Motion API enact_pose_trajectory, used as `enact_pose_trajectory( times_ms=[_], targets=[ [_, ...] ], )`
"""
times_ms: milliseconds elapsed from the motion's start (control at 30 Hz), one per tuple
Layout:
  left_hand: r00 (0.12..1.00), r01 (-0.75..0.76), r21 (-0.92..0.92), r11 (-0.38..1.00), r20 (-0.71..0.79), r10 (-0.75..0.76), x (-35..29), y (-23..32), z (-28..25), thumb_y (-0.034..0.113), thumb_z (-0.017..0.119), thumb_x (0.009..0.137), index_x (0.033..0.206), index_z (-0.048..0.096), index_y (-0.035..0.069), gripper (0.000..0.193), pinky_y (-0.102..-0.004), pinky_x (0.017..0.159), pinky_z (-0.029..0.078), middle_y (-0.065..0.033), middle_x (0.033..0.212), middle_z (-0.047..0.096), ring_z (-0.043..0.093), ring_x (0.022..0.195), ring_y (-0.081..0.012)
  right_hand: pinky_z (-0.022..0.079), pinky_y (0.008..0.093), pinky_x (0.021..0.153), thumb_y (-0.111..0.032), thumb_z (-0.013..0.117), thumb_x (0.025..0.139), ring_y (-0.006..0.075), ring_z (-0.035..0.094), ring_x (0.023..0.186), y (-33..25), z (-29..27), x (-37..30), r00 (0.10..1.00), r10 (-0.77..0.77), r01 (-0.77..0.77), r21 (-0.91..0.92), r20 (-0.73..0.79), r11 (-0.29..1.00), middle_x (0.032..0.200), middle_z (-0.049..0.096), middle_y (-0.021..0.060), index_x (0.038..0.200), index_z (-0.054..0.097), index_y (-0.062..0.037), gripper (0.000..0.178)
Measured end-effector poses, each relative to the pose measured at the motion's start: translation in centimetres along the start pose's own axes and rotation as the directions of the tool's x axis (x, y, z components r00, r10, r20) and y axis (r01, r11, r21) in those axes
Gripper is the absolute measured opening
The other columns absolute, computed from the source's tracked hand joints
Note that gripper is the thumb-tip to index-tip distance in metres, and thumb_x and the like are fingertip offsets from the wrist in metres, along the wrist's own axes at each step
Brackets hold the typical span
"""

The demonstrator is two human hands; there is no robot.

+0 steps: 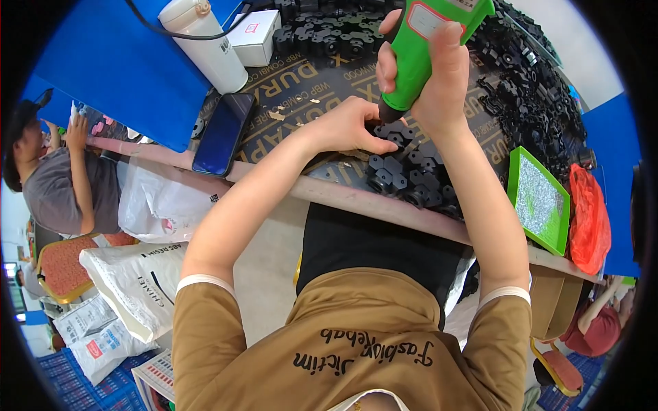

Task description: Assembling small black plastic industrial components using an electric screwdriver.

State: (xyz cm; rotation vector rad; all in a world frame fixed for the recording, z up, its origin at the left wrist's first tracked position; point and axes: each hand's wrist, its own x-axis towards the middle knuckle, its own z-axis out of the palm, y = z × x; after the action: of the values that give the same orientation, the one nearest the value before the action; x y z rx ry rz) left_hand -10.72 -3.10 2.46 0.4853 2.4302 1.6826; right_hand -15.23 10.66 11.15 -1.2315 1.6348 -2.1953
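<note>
My right hand [444, 85] is wrapped round a green electric screwdriver [419, 58], its black nose pointing down toward my left hand. Just below that nose, my left hand [356, 125] is closed, thumb and fingers pinching a small black plastic part [393, 132] on the table. The screwdriver's tip is hidden behind the fingers, so I cannot tell whether it touches a screw. Close by, toward the table's near edge, lies a cluster of similar black plastic parts [389, 172] with angular plates.
Heaps of black parts [531, 103] cover the table's right and far side. A green tray [563, 229] of small metal pieces sits right, beside a red plastic bag [588, 219]. Leftward are a phone [225, 133], a white bottle [209, 51] and a white box [257, 41]. Other people sit on both sides.
</note>
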Motion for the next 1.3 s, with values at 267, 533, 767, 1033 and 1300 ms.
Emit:
enact_pose_trajectory(
  times_ms=[267,533,767,1033,1300],
  targets=[
    [1.000,-0.013,-0.011,1.000,-0.008,0.013,0.1,0.0,0.0,0.024,0.079,0.072,0.101,0.067,0.001,0.039,-0.0243,0.069,0.044,-0.0031,0.078,0.065,0.053,0.072,-0.0075,0.042,0.0225,0.042,-0.071,0.055,0.080,0.0126,0.053,0.046,4.4,-0.4,3.4,0.743,-0.627,0.336,0.681,0.233,0.651,0.060,0.055,0.0058,0.095,0.055,0.0003,0.073],
    [0.995,-0.094,-0.029,0.995,-0.049,0.092,-0.3,-0.4,0.1,0.022,0.078,0.073,0.104,0.068,0.003,0.037,-0.0240,0.076,0.046,-0.0048,0.083,0.067,0.056,0.079,-0.0076,0.041,0.0225,0.042,-0.070,0.055,0.081,0.0122,0.051,0.045,1.1,0.7,1.1,0.932,-0.290,0.183,0.406,0.218,0.895,0.058,0.055,0.0061,0.094,0.055,-0.0003,0.071],
    [1.000,-0.016,0.118,0.993,0.013,0.015,0.4,-0.2,0.0,0.020,0.078,0.073,0.106,0.068,0.006,0.037,-0.0247,0.077,0.047,-0.0044,0.084,0.068,0.058,0.079,-0.0078,0.038,0.0210,0.039,-0.072,0.053,0.080,0.0101,0.048,0.041,3.3,0.2,2.9,0.787,-0.593,0.378,0.628,0.170,0.681,0.054,0.052,0.0039,0.091,0.056,-0.0006,0.073],
    [0.999,-0.030,-0.045,0.999,0.010,0.031,0.2,-0.3,0.4,0.016,0.076,0.074,0.110,0.065,0.004,0.040,-0.0233,0.077,0.047,-0.0046,0.087,0.068,0.058,0.080,-0.0080,0.041,0.0279,0.055,-0.073,0.034,0.087,0.0176,0.050,0.061,-2.6,-3.1,-0.3,0.984,-0.085,0.113,0.182,-0.154,0.977,0.068,0.050,0.0083,0.108,0.049,-0.0045,0.073],
    [0.954,-0.219,-0.396,0.892,-0.277,0.111,-0.9,2.9,-0.1,0.006,0.055,0.090,0.132,0.051,0.001,0.042,-0.0252,0.089,0.048,-0.0062,0.118,0.061,0.059,0.102,-0.0118,0.044,0.0365,0.096,-0.036,0.049,0.098,0.0236,0.060,0.105,-4.5,-8.9,-2.0,0.982,-0.002,-0.022,-0.127,-0.191,0.992,0.111,0.061,0.0125,0.127,0.046,0.0016,0.048]
  ],
)
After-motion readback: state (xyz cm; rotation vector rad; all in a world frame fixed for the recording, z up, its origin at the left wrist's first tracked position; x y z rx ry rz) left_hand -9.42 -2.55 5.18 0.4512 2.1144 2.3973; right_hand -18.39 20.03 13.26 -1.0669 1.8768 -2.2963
